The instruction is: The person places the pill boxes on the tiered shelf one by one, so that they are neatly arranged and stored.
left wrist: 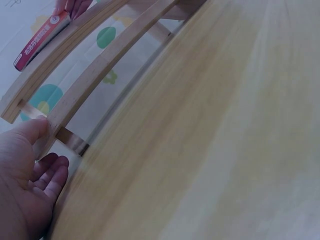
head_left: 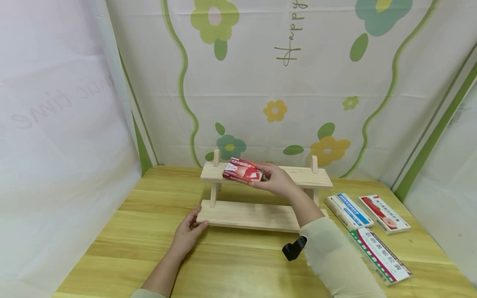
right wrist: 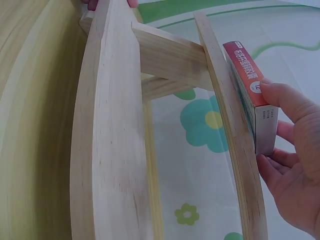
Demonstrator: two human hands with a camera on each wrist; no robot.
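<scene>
Red carton (head_left: 238, 171), flat, straight-edged

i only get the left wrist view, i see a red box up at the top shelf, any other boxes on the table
Observer: Yes, the head view shows three on the table, right of the wooden rack: a blue and white box, a red and white box and a green and white box.
Operator: which of those is closest to the person
Observer: The green and white one; it lies nearer than the other two.
Operator: what does the held end of the red box look like
Observer: In the right wrist view, the small end of the red box by the right hand is pale, with small dark print.
</scene>
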